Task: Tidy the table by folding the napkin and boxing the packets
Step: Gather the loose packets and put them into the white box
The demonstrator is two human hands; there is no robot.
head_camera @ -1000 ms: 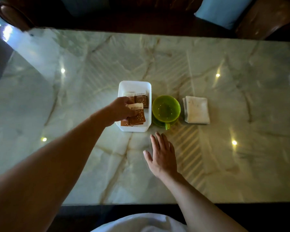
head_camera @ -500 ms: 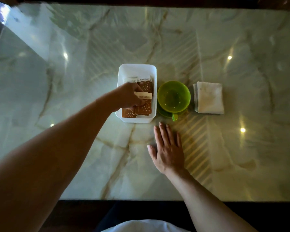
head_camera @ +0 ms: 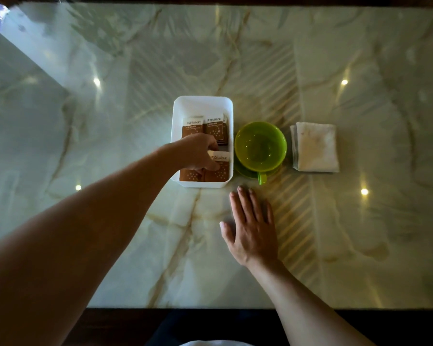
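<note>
A left hand (head_camera: pixel 198 153) reaches into the white box (head_camera: pixel 202 103) on the marble surface (head_camera: pixel 110 221), fingers (head_camera: pixel 211 167) curled onto a brown packet (head_camera: pixel 219 171) at its near end. A green cup (head_camera: pixel 260 146) on its saucer separates box from folded napkin (head_camera: pixel 315 151). The right hand (head_camera: pixel 251 228) lies flat, fingers together. The left hand hides part of the packets; their small print is illegible.

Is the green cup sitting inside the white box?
No, the green plastic cup stands on the marble table beside the white rectangular box.
</note>
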